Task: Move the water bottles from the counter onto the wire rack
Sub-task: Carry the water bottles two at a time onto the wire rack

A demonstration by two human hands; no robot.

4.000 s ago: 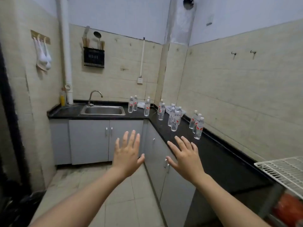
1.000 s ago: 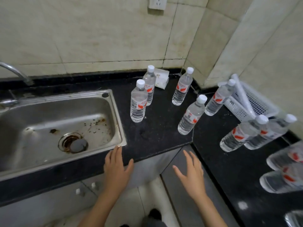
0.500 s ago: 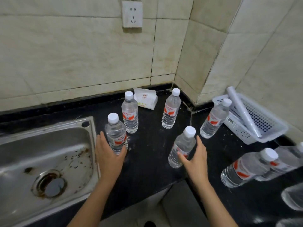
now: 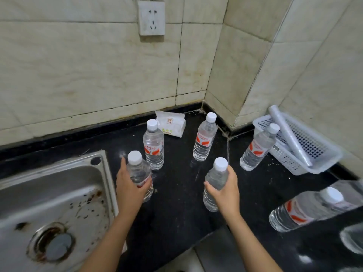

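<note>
While my left hand and right hand each wrap a red-labelled bottle, label text stays unreadable.

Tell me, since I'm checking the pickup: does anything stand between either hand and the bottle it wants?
Nothing visible does. The left hand is already wrapped around the bottle by the sink, and the right hand has its grip on the front middle bottle. The wire rack is out of view, so the path there cannot be judged.
</note>
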